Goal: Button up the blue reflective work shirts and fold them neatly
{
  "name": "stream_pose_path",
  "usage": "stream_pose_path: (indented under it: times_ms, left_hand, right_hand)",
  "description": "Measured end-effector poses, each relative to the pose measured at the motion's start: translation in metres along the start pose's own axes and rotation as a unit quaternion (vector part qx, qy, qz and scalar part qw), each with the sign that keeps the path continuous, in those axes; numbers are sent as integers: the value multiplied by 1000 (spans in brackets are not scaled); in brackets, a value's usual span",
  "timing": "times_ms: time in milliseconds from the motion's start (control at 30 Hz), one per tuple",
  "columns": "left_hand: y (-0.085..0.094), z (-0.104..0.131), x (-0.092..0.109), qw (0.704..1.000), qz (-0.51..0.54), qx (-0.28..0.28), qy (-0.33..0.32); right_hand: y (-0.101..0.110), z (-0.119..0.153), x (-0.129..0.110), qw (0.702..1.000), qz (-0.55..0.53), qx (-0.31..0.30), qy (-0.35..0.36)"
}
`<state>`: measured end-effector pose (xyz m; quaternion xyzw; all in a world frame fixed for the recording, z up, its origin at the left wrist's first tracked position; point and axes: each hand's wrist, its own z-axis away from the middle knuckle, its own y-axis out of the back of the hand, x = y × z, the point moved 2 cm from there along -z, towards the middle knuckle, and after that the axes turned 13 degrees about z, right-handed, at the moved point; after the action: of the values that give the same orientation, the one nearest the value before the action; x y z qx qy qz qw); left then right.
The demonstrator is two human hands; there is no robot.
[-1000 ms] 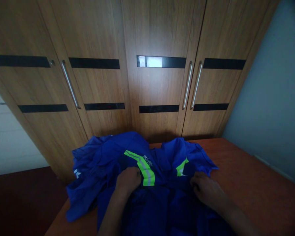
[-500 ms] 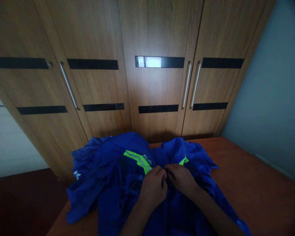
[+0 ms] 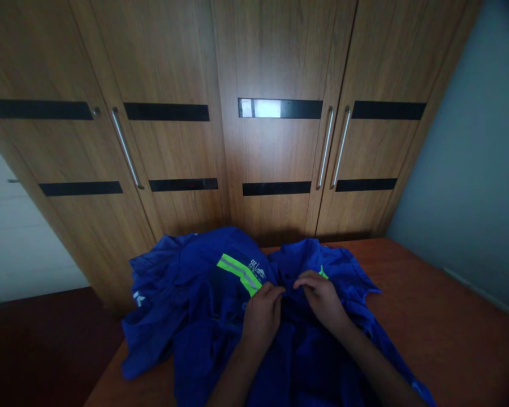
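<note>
A blue garment [image 3: 220, 249] with a neon green and grey stripe [image 3: 240, 272] and a small white print lies crumpled on a reddish-brown table [image 3: 441, 316]. My left hand [image 3: 262, 316] is closed on the garment's front edge, just right of the stripe, thumb and fingers pinched together. To its right, my right hand [image 3: 322, 299] has its fingers bent and pressed on the cloth near a second green patch [image 3: 323, 272]. A small gap separates the two hands. What lies under the right fingertips is too dark to make out.
Behind the table stands a wooden wardrobe [image 3: 275, 68] with black strips and metal handles. A pale wall [image 3: 470, 169] rises at the right. Dark red floor [image 3: 46, 345] shows at the lower left, beside white drawers [image 3: 17, 243].
My hands have moved slightly apart, the right one shifting right and its fingers loosening from the pinch. The white print beside the stripe shows more fully. The view has shifted a little.
</note>
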<state>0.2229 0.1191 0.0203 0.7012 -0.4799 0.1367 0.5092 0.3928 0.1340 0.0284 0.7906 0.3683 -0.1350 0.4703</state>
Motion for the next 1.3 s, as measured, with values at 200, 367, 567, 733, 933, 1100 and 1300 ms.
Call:
stream_pose_path:
  times_ms: [200,367,567,733,933,1100,1300]
  left_hand:
    - [4,-3,1,998,55,29,22]
    - [7,-5,0,993,109,48,22]
    - [5,-4,-3,993,112,33,23]
    - [4,-4,-1,995,98,13,30]
    - [5,-5,-1,990,135,34,26]
    - [17,-10,-1,972,209,100,25]
    - [86,-12,-10,903,223,360,68]
  right_hand:
    - [-1,11,-20,983,170,-13,74]
    - [-4,10,-26,964,245,-41,98]
    - [-5,5,-28,940,311,-70,125]
    - [-5,4,-30,930,340,-76,119]
    - [-6,2,-14,961,274,-30,24]
    - [22,-13,24,993,96,54,-52]
    - [118,-23,111,932,44,261,-247]
